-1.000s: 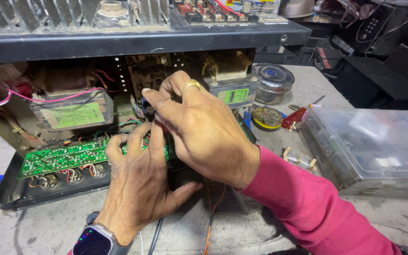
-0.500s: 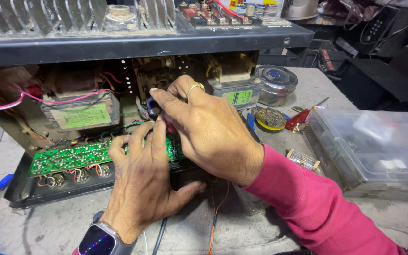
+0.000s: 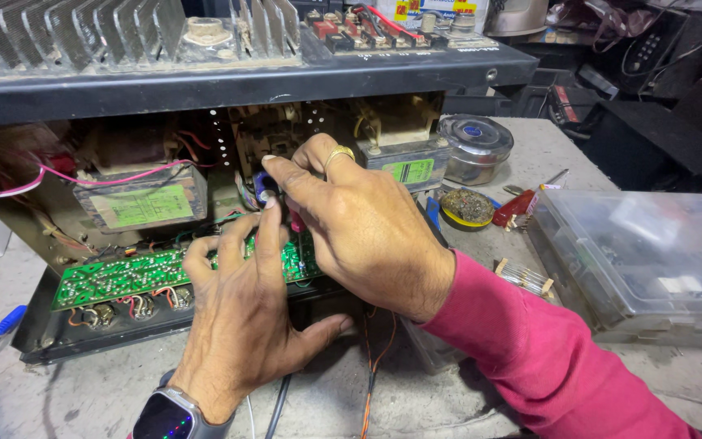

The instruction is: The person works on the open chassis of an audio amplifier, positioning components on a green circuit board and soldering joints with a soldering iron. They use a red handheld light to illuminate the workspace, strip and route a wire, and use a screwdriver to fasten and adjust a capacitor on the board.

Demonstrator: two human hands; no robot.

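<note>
Hands unmoved; blue capacitor point(image 3: 264, 185) pinched between right hand point(image 3: 367, 236) fingers point(image 3: 286, 175).

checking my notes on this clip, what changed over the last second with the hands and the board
Little changed. The view shifted slightly, so the green circuit board sits a bit lower right in frame. Both hands stayed together over the open chassis: the right hand still pinches a small blue part, and the left hand still rests its fingers on the board. Nothing was let go.

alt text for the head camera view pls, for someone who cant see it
Two bare hands work inside an opened electronic chassis: the right hand pinches a small blue part above a green circuit board, the left hand beside it. A clear plastic box sits to the right.
</note>
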